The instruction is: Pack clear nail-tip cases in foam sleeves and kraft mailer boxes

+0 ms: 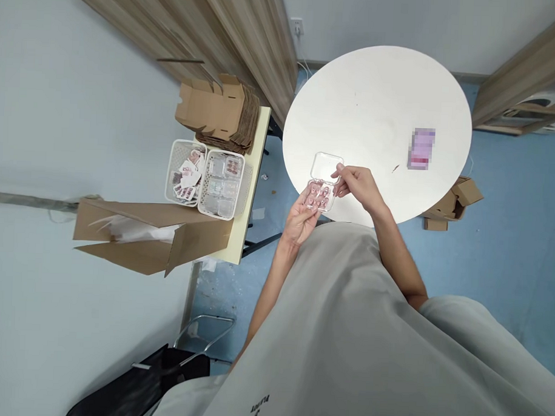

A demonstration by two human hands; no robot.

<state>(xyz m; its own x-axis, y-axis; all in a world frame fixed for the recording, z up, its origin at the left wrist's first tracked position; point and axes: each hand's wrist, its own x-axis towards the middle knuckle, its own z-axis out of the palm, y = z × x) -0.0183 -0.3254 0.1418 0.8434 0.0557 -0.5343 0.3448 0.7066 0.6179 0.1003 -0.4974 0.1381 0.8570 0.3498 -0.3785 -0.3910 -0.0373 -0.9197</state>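
A small clear plastic case lies in my left hand, which grips its lower left side. Several pinkish-red pieces, perhaps press-on nails, sit in its base on a pale backing. The see-through lid stands open, tilted away from me over the table. My right hand pinches the lid's right edge near the hinge, thumb and fingers closed together. Its fingertips partly cover that corner of the case. Both hands are over the near edge of the round white table.
A pixelated purple item lies on the table's right side. To the left, a side table holds flattened cardboard boxes, a basket of cards, a basket of clear cases and an open carton. A black folding chair leans lower left.
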